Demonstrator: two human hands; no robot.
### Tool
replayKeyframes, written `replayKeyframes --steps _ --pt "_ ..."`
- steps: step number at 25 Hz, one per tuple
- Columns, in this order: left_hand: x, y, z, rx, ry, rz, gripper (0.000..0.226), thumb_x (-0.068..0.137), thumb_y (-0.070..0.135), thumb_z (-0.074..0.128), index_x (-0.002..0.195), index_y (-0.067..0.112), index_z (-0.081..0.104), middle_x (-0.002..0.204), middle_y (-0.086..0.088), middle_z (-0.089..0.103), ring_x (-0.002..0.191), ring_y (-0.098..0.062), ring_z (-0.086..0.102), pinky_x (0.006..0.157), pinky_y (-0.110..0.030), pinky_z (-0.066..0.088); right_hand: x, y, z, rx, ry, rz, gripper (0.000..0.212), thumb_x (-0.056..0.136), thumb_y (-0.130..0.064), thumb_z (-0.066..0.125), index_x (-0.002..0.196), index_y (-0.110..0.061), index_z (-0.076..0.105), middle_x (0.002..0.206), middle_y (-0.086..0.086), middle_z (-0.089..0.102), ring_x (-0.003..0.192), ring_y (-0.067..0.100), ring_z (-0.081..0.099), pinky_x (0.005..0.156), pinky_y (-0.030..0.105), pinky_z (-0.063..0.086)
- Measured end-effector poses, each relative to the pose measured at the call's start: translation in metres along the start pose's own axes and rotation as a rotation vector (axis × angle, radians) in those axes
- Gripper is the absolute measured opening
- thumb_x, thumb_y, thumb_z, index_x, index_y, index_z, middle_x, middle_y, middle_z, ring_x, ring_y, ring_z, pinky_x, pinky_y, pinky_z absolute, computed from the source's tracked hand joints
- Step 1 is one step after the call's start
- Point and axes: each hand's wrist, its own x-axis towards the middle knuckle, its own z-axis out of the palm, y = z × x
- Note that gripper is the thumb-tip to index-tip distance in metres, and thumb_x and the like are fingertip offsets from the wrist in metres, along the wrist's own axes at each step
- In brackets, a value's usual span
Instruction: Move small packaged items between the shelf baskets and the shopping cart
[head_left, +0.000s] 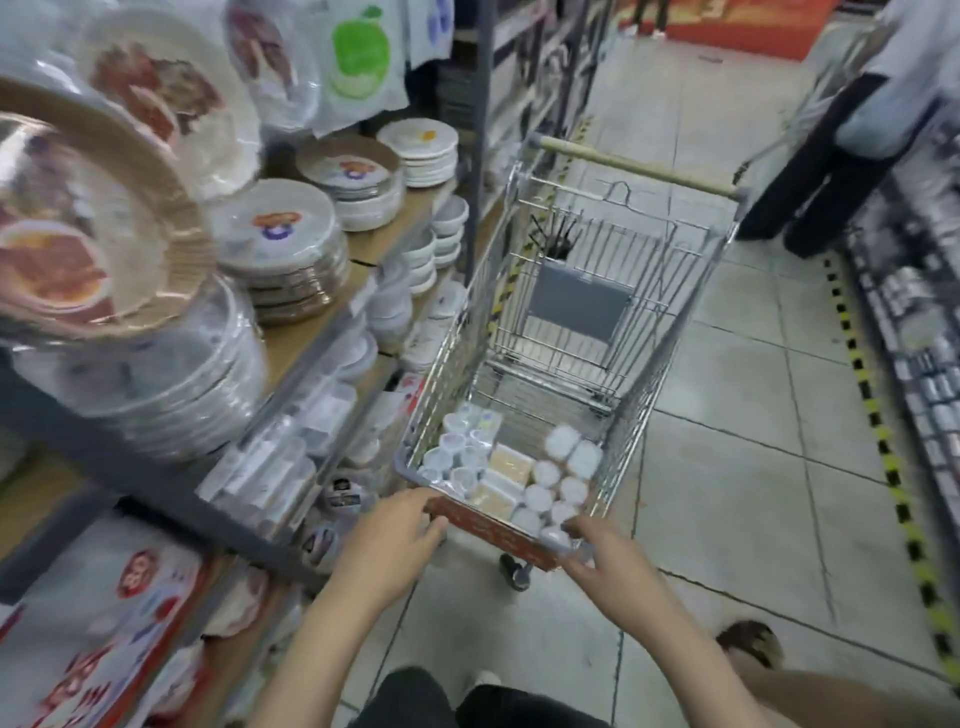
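You've got both hands on the near end of the shopping cart (571, 322). Your left hand (395, 540) sits on the red front panel (493, 530) with the fingers laid fairly flat and close together along its top edge, more resting or pushing than gripping. Your right hand (618, 561) is at the right corner of that panel, fingers curled over the rim; the frame's a bit smeared, so I can't say for sure whether it's wrapped round the rim or just hooked on it.

The main risk from here is the cart rolling. It's on wheels on a smooth tiled floor, so if you lean in or push while reaching, it'll slide off down the aisle or swing into the shelf (332, 291) on your left, which is stacked with wrapped plates (280, 234) that look easy to knock.

The small packaged items (519, 467) — white round tubs and a couple of flat beige packs — are packed tight in the near end of the basket, just beyond your fingertips and a little below the rim. Neither hand is touching any of them. Go in from above, or you'll probably tip the neighbours.
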Motion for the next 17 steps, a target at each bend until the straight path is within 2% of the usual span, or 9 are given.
replayKeyframes --steps 4,8,12,17 --pt "0.051 -0.011 0.004 -0.005 -0.066 -0.067 0.037 0.094 0.030 0.051 0.131 0.023 0.054 0.128 0.003 0.059 0.118 -0.014 0.053 0.093 -0.026 0.043 0.045 -0.001 0.008 -0.013 -0.070 0.019 0.036 0.091 -0.034 0.054 0.125 -0.021 0.053 0.126 -0.002 0.059 0.115 0.018 0.055 0.090 0.029 0.041" --pt "0.121 -0.021 0.005 0.017 -0.150 -0.114 0.034 0.095 0.029 0.049 0.127 0.019 0.055 0.125 0.003 0.060 0.114 -0.016 0.056 0.085 -0.024 0.043 0.109 -0.004 0.006 -0.016 -0.131 0.064 0.038 0.094 -0.033 0.051 0.130 -0.021 0.050 0.129 -0.002 0.058 0.117 0.018 0.054 0.090 0.028 0.040" --pt "0.196 -0.031 0.008 0.033 -0.263 -0.147 0.030 0.092 0.031 0.049 0.120 0.022 0.057 0.118 0.000 0.065 0.106 -0.021 0.061 0.089 -0.036 0.049 0.167 0.005 0.003 0.027 -0.177 0.189 0.036 0.094 -0.033 0.049 0.127 -0.020 0.051 0.128 0.001 0.059 0.114 0.020 0.056 0.090 0.030 0.044" --pt "0.283 -0.030 0.026 0.075 -0.317 -0.070 0.037 0.097 0.027 0.046 0.133 0.017 0.050 0.129 0.000 0.058 0.114 -0.017 0.056 0.089 -0.028 0.045 0.256 0.021 0.018 0.189 -0.240 0.366 0.038 0.094 -0.029 0.052 0.129 -0.014 0.051 0.127 0.002 0.059 0.109 0.016 0.057 0.086 0.026 0.045"
